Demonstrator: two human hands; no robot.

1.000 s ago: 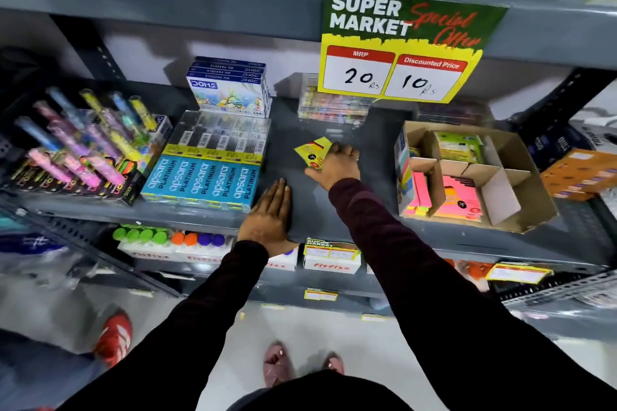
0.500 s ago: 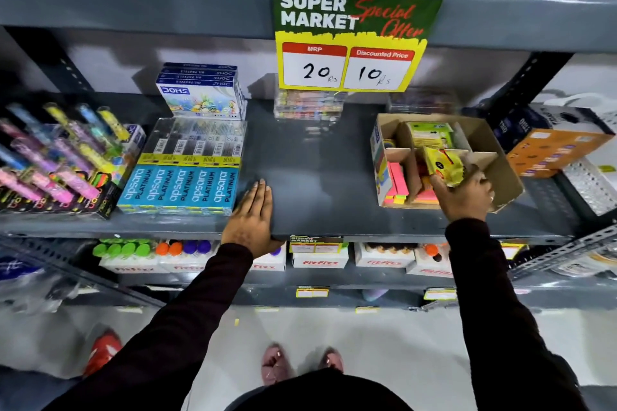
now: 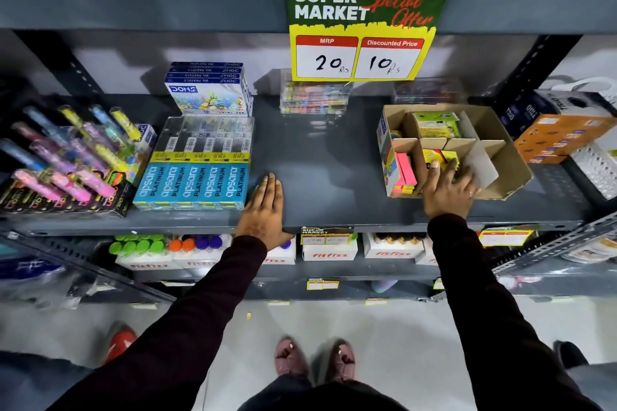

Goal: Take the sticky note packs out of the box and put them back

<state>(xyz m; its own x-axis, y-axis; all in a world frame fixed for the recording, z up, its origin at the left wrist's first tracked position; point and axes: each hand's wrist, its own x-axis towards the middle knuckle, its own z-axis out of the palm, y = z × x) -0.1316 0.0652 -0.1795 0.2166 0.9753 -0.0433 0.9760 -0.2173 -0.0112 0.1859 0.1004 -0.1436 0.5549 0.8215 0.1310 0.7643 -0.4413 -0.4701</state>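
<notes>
A brown cardboard box [image 3: 507,157] with dividers stands on the grey shelf [image 3: 320,157] at the right. My right hand [image 3: 449,188] reaches into its front middle compartment, fingers closed on a yellow sticky note pack [image 3: 439,157] that sits partly inside. Pink and orange packs [image 3: 405,173] fill the front left compartment. A green pack [image 3: 435,125] lies in a back compartment. My left hand [image 3: 267,207] rests flat, palm down, on the shelf's front edge and holds nothing.
Blue Apsara pencil boxes [image 3: 195,185] lie just left of my left hand, with Doms boxes [image 3: 208,90] behind them. Highlighters [image 3: 66,157] fill the far left. An orange carton [image 3: 564,137] stands right of the box. A price sign [image 3: 362,33] hangs above.
My right hand carried the yellow pack from mid-shelf rightwards and lowered it into the box's front middle compartment. My left hand stayed flat on the shelf edge.
</notes>
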